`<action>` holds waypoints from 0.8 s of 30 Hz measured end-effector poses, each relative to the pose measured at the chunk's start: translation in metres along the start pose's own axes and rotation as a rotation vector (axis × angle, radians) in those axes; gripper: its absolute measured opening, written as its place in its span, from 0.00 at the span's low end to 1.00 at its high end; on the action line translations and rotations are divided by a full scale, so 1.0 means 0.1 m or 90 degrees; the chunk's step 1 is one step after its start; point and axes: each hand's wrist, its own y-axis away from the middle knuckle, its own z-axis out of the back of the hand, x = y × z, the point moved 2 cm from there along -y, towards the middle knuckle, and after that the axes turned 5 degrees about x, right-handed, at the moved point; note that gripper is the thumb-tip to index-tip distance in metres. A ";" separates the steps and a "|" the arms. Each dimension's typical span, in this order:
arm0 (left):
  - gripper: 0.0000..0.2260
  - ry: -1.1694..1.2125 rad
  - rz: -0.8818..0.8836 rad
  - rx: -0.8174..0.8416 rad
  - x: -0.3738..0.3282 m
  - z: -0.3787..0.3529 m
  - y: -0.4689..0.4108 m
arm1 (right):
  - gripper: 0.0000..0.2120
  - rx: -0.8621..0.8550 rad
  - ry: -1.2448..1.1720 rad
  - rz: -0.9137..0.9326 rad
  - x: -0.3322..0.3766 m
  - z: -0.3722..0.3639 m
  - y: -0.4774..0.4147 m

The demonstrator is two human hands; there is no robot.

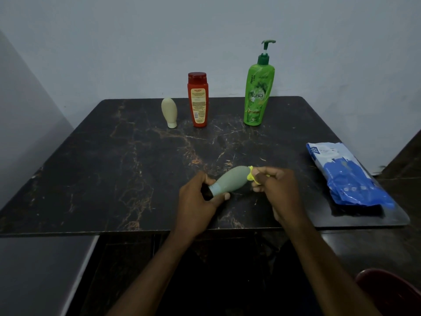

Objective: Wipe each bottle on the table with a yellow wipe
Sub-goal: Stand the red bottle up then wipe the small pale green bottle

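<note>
the left hand (200, 197) pinches the grey tube (230, 181) at its cap end; the right hand (276, 188) pinches the wipe (251, 175) against its rounded end. the tube looks light, soft and smooth, so the stiffer cap end seems the safest hold.

We can read "Vatika" in white on the front of the green pump bottle (258, 92); the red bottle (198, 100) shows a back label in print too small for us, and the blue-and-white wipes pack (344, 174) lettering stays unclear
</note>
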 end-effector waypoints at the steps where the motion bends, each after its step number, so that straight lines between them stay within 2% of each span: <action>1: 0.15 0.010 -0.001 -0.001 0.00 0.01 0.00 | 0.05 -0.016 -0.028 0.006 0.02 -0.03 0.02; 5: 0.12 0.040 0.015 0.016 0.00 0.04 -0.01 | 0.04 -0.054 -0.092 -0.030 0.03 -0.16 0.06; 9: 0.10 0.067 0.055 0.042 0.01 0.06 -0.03 | 0.04 -0.082 -0.283 -0.110 0.01 -0.21 0.09; 14: 0.11 0.113 0.067 0.048 0.02 0.08 -0.04 | 0.03 -0.108 -0.396 -0.135 0.06 -0.29 0.15; 18: 0.11 0.161 0.077 0.025 0.04 0.10 -0.05 | 0.02 -0.120 -0.414 -0.118 0.07 -0.38 0.18; 24: 0.11 0.286 0.108 0.046 0.06 0.08 -0.06 | 0.08 -0.116 -0.314 -0.021 0.05 -0.55 0.29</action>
